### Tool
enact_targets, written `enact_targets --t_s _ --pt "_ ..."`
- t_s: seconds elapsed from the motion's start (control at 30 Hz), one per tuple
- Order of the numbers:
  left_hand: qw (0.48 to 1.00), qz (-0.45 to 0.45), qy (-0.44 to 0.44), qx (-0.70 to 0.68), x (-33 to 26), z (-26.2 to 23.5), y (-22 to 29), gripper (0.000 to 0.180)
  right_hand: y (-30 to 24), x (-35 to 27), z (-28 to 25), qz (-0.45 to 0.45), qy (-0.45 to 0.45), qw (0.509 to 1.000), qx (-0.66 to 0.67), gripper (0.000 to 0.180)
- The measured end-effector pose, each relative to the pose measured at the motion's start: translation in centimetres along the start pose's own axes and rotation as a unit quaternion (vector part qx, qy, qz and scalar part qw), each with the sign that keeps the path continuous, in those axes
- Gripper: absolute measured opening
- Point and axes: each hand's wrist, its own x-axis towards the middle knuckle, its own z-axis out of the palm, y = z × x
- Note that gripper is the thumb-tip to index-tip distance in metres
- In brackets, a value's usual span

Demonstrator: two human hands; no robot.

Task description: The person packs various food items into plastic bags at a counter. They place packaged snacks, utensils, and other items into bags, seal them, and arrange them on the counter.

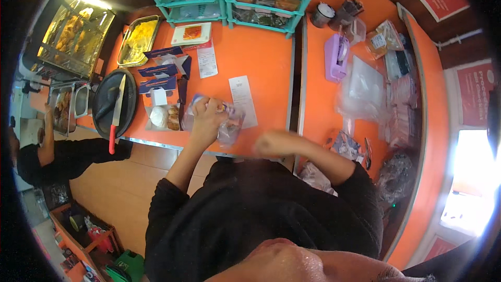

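Note:
My left hand (205,120) is closed on a clear plastic packet (230,127) with printed parts, near the front edge of the orange counter. What is inside the packet is hard to make out. My right hand (274,143) is to the right of the packet, apart from it and smeared by motion, so its fingers cannot be read. Left of my left hand is an open food box (156,125) with a ball of white rice (159,117) and brown fried pieces (173,116). Behind the packet lies a white paper receipt (241,94).
A knife (119,102) with a red handle lies on a round dark board (104,86). Blue folded boxes (158,71) and a tray of yellow food (141,36) are behind. To the right are a purple tape dispenser (335,58) and plastic bags (364,83). Another person's arm (48,130) is at far left.

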Motion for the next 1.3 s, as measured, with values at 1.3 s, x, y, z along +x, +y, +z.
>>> enact_targets --t_s 1.3 --pt "0.987 -0.096 -0.118 -0.042 -1.5 9.1 -2.0 0.022 28.2 -2.5 -40.8 0.413 0.550 0.691 -0.222 0.030"
